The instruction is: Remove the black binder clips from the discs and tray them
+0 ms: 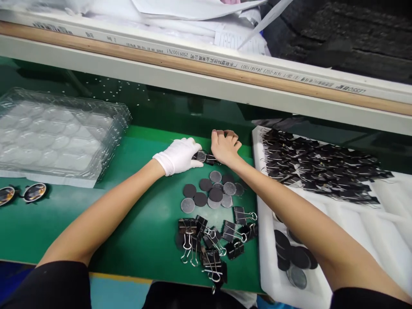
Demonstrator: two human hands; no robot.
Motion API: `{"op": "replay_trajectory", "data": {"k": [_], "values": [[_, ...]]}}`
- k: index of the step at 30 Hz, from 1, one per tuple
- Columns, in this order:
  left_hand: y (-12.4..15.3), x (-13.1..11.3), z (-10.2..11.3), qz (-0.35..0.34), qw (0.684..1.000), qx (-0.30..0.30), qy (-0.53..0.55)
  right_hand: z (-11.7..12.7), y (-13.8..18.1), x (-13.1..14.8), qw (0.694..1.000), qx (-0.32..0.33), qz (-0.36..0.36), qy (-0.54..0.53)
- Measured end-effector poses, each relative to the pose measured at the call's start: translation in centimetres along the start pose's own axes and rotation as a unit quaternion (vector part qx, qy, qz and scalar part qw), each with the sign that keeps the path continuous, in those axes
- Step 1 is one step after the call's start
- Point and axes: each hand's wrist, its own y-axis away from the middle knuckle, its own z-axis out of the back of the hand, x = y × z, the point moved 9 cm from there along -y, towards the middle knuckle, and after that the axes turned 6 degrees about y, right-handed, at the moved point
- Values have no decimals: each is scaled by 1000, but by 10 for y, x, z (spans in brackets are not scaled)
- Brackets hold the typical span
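Note:
My left hand (180, 155), in a white glove, is closed with thumb and fingers around the edge of a round clear disc (201, 156) above the green table. A black binder clip (210, 158) sits at the disc's right side, its wire handles running under my right hand (225, 146). That bare hand is bent over the handles with its fingers curled; its grip underneath is partly hidden. Just below both hands lies a loose group of black and clear round discs (215, 194). Closer to me is a heap of black binder clips (211, 259) with silver wire handles.
Stacked clear plastic trays (58, 133) stand at the left, with sunglasses (34, 192) below them. On the right, a white foam tray (262, 257) holds rows of binder clips (315, 163) and more discs (298, 257). A ledge (193, 73) crosses behind the table.

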Motion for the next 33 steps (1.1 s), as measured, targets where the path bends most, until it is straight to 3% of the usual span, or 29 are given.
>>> {"op": "replay_trajectory", "data": {"k": [18,26,33], "values": [[-14,-2,-13,-8,997,6,78,4,6,-6,999,-39,23,-10],[-12,0,-8,-12,997,-37,72,8,6,-11,997,-31,-10,-71],[-3,-13,4,-22,993,-22,115,17,23,-5,996,-44,39,-60]]}}
